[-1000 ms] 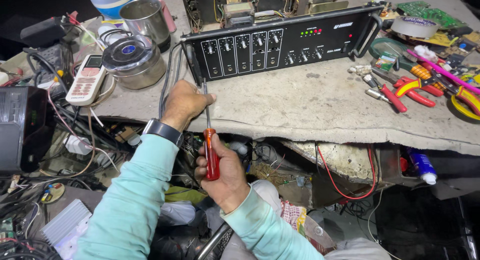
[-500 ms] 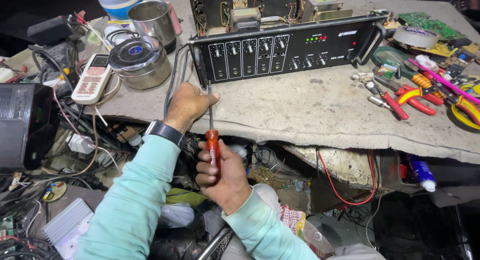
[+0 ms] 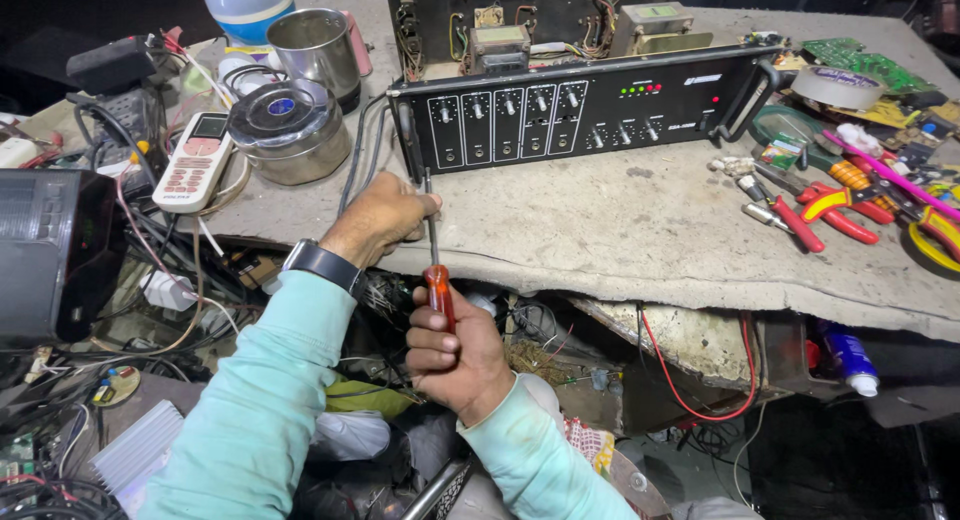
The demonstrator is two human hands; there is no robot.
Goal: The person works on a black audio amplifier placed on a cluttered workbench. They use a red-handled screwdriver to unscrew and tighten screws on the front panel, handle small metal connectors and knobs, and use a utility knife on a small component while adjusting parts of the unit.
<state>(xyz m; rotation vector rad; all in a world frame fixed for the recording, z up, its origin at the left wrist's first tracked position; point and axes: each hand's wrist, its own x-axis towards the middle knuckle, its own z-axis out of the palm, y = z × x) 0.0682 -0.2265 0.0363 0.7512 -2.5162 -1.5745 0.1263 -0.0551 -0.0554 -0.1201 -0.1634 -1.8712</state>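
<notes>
A black amplifier (image 3: 580, 115) with several knobs and small lit lamps stands on the worn workbench (image 3: 640, 240), its top open. My right hand (image 3: 455, 352) grips the red handle of a screwdriver (image 3: 437, 280) below the bench edge. The shaft points up to the amplifier's lower left front corner. My left hand (image 3: 385, 218) pinches the shaft near the tip, resting on the bench edge. A black watch sits on the left wrist.
Red-handled pliers (image 3: 835, 205) and other tools lie at the right, with a tape roll (image 3: 838, 86) and a green circuit board (image 3: 868, 68). A steel pot with lid (image 3: 288, 132), a steel cup (image 3: 315, 48) and a white remote (image 3: 195, 162) sit at the left. Wires hang under the bench.
The view has tilted so the bench sits lower in frame. Both hands stay on the screwdriver at the amplifier's left corner, with the handle turned slightly.
</notes>
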